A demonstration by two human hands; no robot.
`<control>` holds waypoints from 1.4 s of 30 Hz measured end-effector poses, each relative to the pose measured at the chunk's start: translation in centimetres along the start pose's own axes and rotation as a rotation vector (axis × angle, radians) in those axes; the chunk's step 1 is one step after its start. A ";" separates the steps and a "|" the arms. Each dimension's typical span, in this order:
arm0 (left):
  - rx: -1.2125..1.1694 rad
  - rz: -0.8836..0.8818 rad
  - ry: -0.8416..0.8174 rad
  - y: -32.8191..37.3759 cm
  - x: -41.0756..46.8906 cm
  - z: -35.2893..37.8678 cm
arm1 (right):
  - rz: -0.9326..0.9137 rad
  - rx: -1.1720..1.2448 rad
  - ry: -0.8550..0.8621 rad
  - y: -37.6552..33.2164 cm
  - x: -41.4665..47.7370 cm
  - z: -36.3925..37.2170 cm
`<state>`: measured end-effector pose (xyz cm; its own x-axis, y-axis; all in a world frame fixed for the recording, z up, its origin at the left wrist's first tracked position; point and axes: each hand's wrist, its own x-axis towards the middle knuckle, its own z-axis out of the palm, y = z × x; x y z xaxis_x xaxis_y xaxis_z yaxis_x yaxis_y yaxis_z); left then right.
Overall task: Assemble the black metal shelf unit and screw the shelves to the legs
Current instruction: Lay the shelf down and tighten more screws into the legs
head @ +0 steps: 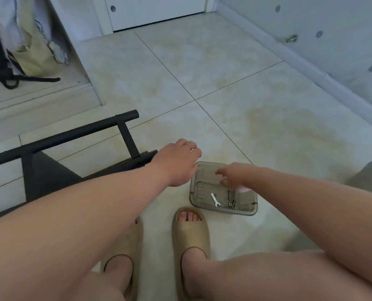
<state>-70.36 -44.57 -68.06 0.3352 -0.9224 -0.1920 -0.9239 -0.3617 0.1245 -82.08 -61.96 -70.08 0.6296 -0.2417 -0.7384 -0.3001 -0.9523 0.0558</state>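
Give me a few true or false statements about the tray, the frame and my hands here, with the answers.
1. A small wrench lies in the clear plastic tray. True.
2. The tray sits on a table. False: it sits on the tiled floor.
3. The right hand reaches over the tray. True.
4. The black metal frame lies to the right of the tray. False: it lies to the left.
5. The person is barefoot. False: both feet wear tan slides.
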 end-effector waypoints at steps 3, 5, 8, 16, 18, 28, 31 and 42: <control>0.042 0.102 -0.174 1.2 1.2 3.7 | -0.009 -0.034 -0.104 1.5 3.0 2.2; 0.048 0.173 -0.249 1.7 1.7 6.3 | 0.009 -0.054 -0.161 2.1 5.0 3.9; 0.049 0.252 -0.311 2.3 2.4 9.4 | 0.042 -0.072 -0.216 2.3 7.6 6.8; 0.055 0.315 -0.268 2.0 3.2 15.5 | 0.126 0.050 -0.071 4.1 12.3 12.6; 0.041 0.330 -0.203 1.9 3.2 16.2 | 0.100 0.081 0.000 4.3 12.9 13.8; 0.018 0.317 -0.183 1.9 2.9 16.4 | 0.122 0.238 0.074 3.7 13.0 13.1; 0.039 0.328 -0.142 1.7 2.4 15.3 | 0.136 0.231 0.094 3.3 12.1 11.1; -0.023 0.079 -0.099 -1.0 -3.1 1.4 | 0.058 0.291 0.441 -2.8 2.3 -2.0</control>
<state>-70.70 -41.13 -68.93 0.2410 -0.9305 -0.2759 -0.9419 -0.2928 0.1646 -78.36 -60.26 -70.60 0.8286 -0.4079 -0.3835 -0.4908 -0.8588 -0.1470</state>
